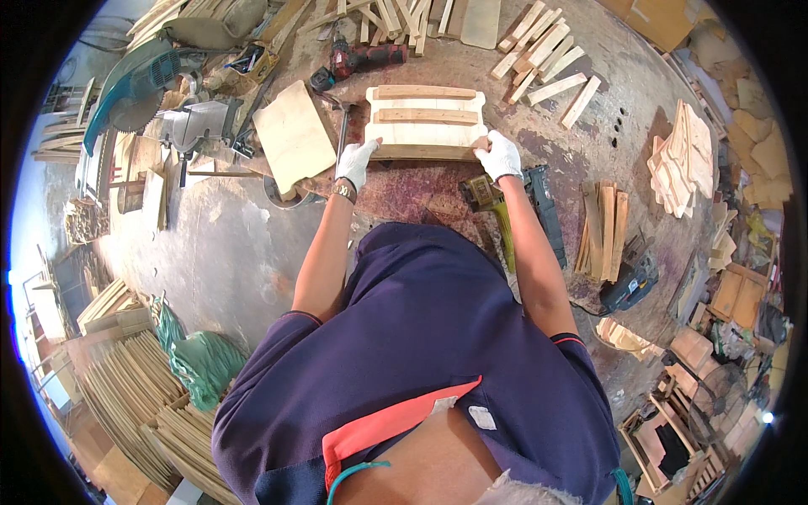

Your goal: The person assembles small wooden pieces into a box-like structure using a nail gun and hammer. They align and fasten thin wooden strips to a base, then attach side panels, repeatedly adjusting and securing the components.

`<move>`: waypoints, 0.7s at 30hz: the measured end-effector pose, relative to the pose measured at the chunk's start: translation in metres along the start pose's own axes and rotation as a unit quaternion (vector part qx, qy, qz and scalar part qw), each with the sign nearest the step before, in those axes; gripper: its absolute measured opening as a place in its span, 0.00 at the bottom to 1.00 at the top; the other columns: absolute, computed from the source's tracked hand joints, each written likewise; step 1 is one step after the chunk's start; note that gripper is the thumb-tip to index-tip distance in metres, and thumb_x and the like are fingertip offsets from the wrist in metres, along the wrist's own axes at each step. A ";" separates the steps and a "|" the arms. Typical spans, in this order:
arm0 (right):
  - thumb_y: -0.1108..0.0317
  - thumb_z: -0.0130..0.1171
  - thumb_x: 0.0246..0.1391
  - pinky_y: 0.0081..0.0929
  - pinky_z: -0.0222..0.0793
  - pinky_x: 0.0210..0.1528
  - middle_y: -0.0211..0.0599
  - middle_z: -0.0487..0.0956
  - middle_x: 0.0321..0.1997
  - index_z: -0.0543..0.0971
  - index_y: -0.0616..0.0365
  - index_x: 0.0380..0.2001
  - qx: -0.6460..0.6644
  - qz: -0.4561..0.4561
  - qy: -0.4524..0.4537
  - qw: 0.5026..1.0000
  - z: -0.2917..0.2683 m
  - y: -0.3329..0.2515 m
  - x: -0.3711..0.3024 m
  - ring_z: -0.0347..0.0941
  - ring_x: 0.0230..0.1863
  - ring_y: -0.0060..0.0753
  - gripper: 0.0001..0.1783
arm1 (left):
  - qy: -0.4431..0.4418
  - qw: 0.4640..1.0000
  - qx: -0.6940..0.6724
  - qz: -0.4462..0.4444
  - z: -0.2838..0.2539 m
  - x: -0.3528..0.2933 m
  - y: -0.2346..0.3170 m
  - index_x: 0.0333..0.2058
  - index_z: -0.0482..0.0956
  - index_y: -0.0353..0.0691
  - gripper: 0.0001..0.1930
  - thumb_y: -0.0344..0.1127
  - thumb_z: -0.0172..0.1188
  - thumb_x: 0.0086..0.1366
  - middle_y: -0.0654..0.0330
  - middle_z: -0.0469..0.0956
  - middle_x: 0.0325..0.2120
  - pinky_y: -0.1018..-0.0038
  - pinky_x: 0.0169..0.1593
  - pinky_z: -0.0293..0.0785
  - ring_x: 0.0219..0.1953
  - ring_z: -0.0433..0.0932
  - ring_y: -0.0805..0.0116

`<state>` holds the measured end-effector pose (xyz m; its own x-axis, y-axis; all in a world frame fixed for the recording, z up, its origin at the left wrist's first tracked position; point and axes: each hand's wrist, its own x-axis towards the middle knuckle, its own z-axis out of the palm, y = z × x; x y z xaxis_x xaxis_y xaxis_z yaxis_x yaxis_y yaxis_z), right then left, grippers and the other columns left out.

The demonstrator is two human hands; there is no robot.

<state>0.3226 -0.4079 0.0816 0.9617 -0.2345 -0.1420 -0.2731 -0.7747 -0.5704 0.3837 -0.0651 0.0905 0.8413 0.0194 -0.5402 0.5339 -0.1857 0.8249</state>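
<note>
In front of me is a pale wooden assembly (425,135), a shaped board with two slats across it and a thicker edge towards me. My left hand (358,162), in a white glove, grips its near left corner. The near right corner is held by my right hand (502,156), also gloved, with the thumb on top. How the fingers lie underneath is hidden. A hammer (344,130) lies just left of the assembly. Beyond it rests a red and black cordless drill (364,59). A nail gun (545,210) lies partly behind my right forearm.
A loose shaped board (294,135) lies left of the hammer, near a teal mitre saw (135,91). Wooden slats (539,55) lie scattered at the far right. Shaped boards (683,160) are piled on the right, past upright-looking strips (603,231). A green bag (206,368) sits at lower left.
</note>
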 end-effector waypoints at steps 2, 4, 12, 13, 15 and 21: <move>0.56 0.73 0.46 0.43 0.74 0.40 0.46 0.80 0.30 0.76 0.58 0.36 -0.003 0.007 -0.010 1.000 -0.003 0.001 0.001 0.79 0.36 0.51 0.22 | -0.050 0.998 -0.031 -0.010 -0.001 -0.004 0.008 0.37 0.81 0.34 0.17 0.45 0.69 0.63 0.61 0.79 0.24 0.75 0.22 0.68 0.22 0.80 0.71; 0.56 0.74 0.45 0.43 0.74 0.40 0.46 0.80 0.30 0.76 0.59 0.35 0.003 0.004 -0.014 1.000 -0.007 -0.001 0.002 0.79 0.35 0.51 0.22 | -0.071 0.997 -0.024 0.004 -0.001 -0.008 0.015 0.35 0.81 0.32 0.16 0.42 0.69 0.63 0.60 0.80 0.23 0.77 0.22 0.69 0.21 0.81 0.72; 0.59 0.69 0.50 0.47 0.74 0.51 0.53 0.81 0.46 0.77 0.58 0.44 0.037 -0.001 -0.012 0.999 -0.023 -0.015 -0.006 0.78 0.49 0.59 0.21 | -0.047 0.988 0.102 0.109 0.002 -0.025 0.032 0.30 0.79 0.33 0.15 0.41 0.68 0.63 0.59 0.81 0.20 0.77 0.24 0.73 0.20 0.81 0.74; 0.61 0.69 0.51 0.47 0.74 0.50 0.53 0.80 0.46 0.77 0.58 0.45 0.056 -0.035 0.052 0.996 -0.024 -0.018 -0.014 0.77 0.48 0.59 0.21 | -0.040 0.984 0.132 0.115 0.003 -0.026 0.034 0.30 0.79 0.32 0.15 0.41 0.68 0.63 0.59 0.81 0.20 0.76 0.24 0.73 0.20 0.81 0.73; 0.66 0.68 0.53 0.44 0.75 0.48 0.50 0.79 0.47 0.76 0.57 0.48 0.043 -0.047 0.157 0.986 -0.028 -0.027 -0.036 0.77 0.46 0.56 0.20 | -0.021 0.974 0.187 0.125 0.004 -0.030 0.040 0.29 0.78 0.32 0.16 0.41 0.69 0.62 0.58 0.81 0.20 0.75 0.25 0.74 0.20 0.80 0.72; 0.65 0.66 0.53 0.45 0.74 0.41 0.47 0.78 0.39 0.71 0.57 0.56 -0.015 -0.008 0.176 0.984 -0.059 -0.025 -0.138 0.77 0.41 0.52 0.28 | -0.002 0.978 0.175 0.116 0.008 -0.042 0.047 0.27 0.76 0.30 0.22 0.48 0.68 0.61 0.50 0.82 0.24 0.67 0.29 0.75 0.21 0.80 0.64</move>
<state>0.1953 -0.3906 0.1636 0.8994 -0.4072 0.1591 -0.2639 -0.7957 -0.5452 0.3730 -0.0825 0.1506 0.9359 -0.0664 -0.3459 0.2661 -0.5101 0.8179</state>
